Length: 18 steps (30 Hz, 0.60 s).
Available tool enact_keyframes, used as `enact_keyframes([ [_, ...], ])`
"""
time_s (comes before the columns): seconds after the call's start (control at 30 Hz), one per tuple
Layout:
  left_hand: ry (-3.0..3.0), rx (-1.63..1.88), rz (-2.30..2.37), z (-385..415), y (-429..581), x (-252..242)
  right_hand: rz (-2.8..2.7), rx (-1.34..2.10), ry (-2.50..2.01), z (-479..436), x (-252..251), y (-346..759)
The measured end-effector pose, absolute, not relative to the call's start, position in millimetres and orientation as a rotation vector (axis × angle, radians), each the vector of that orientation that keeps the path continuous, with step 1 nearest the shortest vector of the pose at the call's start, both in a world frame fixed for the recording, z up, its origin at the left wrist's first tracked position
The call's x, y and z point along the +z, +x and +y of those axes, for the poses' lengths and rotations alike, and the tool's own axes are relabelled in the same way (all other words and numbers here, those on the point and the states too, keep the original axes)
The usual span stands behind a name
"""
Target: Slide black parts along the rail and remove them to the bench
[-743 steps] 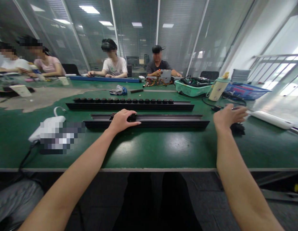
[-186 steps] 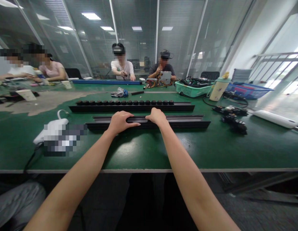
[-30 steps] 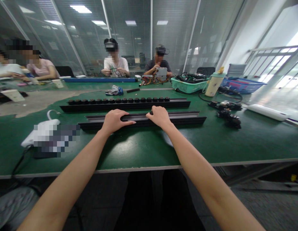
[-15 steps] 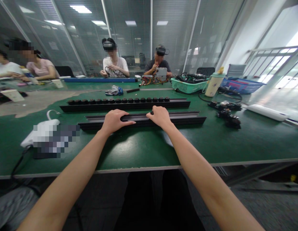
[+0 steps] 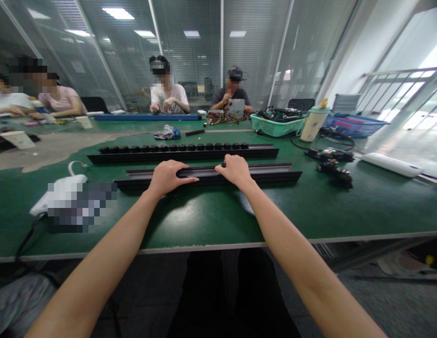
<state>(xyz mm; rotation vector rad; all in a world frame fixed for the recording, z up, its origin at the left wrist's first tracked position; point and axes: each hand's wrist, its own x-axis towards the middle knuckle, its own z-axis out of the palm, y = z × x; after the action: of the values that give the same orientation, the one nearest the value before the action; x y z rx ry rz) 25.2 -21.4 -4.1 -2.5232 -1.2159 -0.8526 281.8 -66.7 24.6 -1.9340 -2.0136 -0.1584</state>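
Note:
A long black metal rail (image 5: 271,177) with a channel along its top lies across the table in front of me. My left hand (image 5: 168,176) grips it left of its middle, thumb along the near side and fingers over the far side. At the channel, my right hand (image 5: 236,169) is closed in a pinch on a small black part (image 5: 223,165), mostly hidden by the fingers. Behind it lies a second black rail (image 5: 183,154), parallel to the first, with a row of several dark round pieces on top.
On the left are a white device (image 5: 59,192) and a blurred dark flat thing. At the right lie black cabled parts (image 5: 334,173) and a white bar (image 5: 393,165). Farther back stand a green basket (image 5: 278,126), a cup (image 5: 314,123) and a blue basket (image 5: 366,126). Co-workers sit opposite.
Both my hands and the near rail hold almost the same place. Across the table, the hands of the person in the white shirt have shifted.

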Motion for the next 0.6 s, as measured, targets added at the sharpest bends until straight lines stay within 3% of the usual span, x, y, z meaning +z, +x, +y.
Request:
enact_keyframes([
  [0.6, -2.518, -0.864, -1.216, -21.0, 24.8, -5.2, -2.043, -0.164, -1.943, -66.3, 24.6, 285.6],
])
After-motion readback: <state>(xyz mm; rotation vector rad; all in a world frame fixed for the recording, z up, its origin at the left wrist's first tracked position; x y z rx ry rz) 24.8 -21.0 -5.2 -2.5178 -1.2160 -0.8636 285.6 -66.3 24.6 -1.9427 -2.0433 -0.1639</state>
